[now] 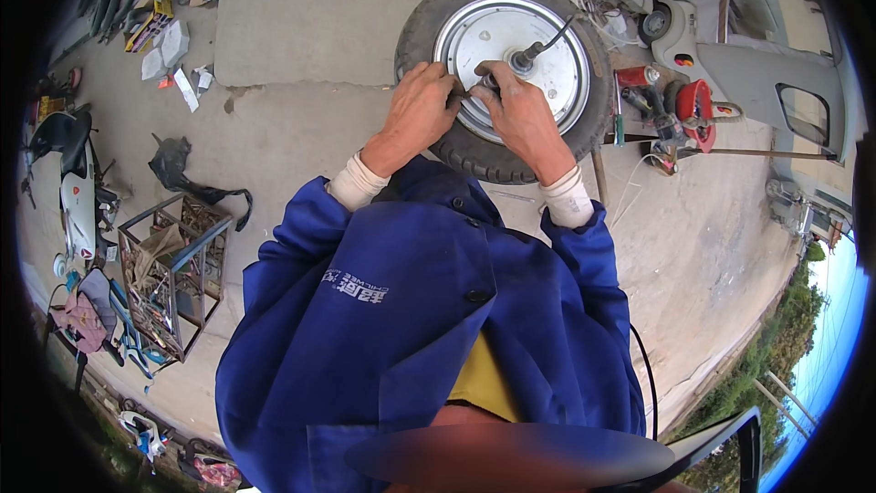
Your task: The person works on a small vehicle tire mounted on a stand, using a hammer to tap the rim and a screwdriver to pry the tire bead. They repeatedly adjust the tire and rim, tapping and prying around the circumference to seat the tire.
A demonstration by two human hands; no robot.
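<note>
A wheel with a black knobbly tyre (467, 157) and a silver hub (484, 23) lies flat in front of me. From the hub's middle rises a dark axle (522, 59) with a black cable (558, 34) leading off it. My left hand (420, 114) is closed over the tyre's near left part, thumb and fingers pinched together. My right hand (525, 117), its fingers curled, is over the near side of the hub, closed on a small dark piece (490, 82). The fingertips of both hands almost meet, and what the left one pinches is too small and covered to name.
Right of the wheel lie a red can (637, 76), a power tool (671, 123) and a red bowl-like container (696, 114). At left stand a metal-framed bin (173, 274) full of scrap and a white scooter (78, 205). A black plastic bag (172, 162) and paper scraps (185, 89) lie on the concrete.
</note>
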